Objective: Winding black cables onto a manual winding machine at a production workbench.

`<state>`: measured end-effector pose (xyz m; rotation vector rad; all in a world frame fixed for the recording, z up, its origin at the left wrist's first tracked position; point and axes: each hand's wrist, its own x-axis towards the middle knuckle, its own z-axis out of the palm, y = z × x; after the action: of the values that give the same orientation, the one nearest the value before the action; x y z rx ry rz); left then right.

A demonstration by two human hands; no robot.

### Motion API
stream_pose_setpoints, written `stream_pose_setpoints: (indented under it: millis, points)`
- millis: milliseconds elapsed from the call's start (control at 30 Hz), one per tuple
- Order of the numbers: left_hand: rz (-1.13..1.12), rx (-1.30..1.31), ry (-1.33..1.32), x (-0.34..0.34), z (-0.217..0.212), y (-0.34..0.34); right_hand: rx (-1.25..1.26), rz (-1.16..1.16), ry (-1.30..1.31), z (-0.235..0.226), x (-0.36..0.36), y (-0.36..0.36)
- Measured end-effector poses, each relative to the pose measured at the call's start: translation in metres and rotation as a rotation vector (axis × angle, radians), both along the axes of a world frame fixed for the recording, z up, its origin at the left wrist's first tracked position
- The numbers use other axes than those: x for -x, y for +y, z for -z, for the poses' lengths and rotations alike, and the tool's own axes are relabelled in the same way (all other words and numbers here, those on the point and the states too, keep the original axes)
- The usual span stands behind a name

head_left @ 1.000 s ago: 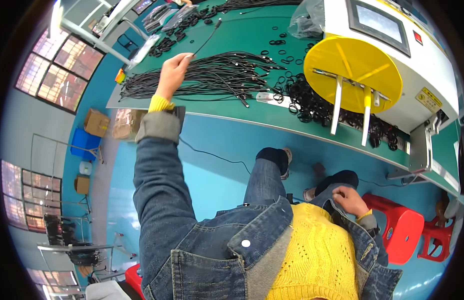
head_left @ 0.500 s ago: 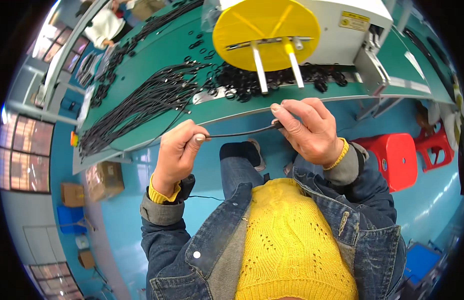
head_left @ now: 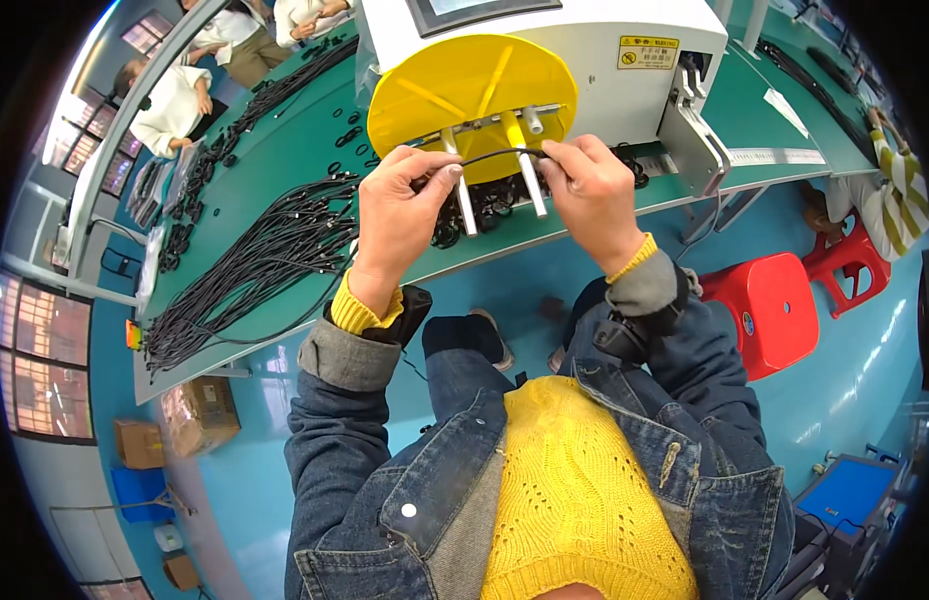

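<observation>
A thin black cable (head_left: pixel 496 154) stretches in a slight arch between my two hands. My left hand (head_left: pixel 402 200) pinches it near the left metal rod, with thumb and fingertips pressed together. On the other side, my right hand (head_left: pixel 591 190) grips the cable's other part beside the right rod (head_left: pixel 529 172). Both rods stick out from a yellow disc (head_left: pixel 474 85) on the front of a white machine (head_left: pixel 624 105). The cable passes close to the rods; whether it touches them I cannot tell.
A bundle of black cables (head_left: pixel 269 245) lies on the green table (head_left: pixel 234 195), left of the machine. Black rings (head_left: pixel 349 135) are scattered behind it. A metal bracket (head_left: pixel 696 140) juts out at the machine's right. Red stools (head_left: pixel 769 315) stand at right, cardboard boxes (head_left: pixel 199 415) at left. Other people (head_left: pixel 174 110) sit beyond.
Both hands have moved up and forward with the cable, from before the table edge to the rods. The cable now bows upward instead of sagging. The view has shifted too.
</observation>
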<state>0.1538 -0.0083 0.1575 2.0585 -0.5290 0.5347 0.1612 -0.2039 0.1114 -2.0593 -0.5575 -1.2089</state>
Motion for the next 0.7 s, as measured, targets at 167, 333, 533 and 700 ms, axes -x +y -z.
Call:
stream_pose_setpoints:
  millis: [167, 333, 533, 700]
  points:
    - [-0.026, 0.025, 0.004, -0.021, 0.006, -0.002, -0.206, 0.03, 0.072, 0.012, -0.026, 0.013]
    - [-0.047, 0.05, 0.039, -0.028, 0.007, -0.003, -0.171, 0.111, 0.128, 0.014, -0.037, 0.013]
    - [-0.038, 0.186, 0.043, -0.021, 0.022, 0.012, -0.245, -0.005, 0.323, 0.042, -0.001, -0.006]
    - [-0.058, 0.166, 0.038, -0.021, 0.03, 0.019, -0.079, -0.066, 0.558, 0.073, 0.042, -0.026]
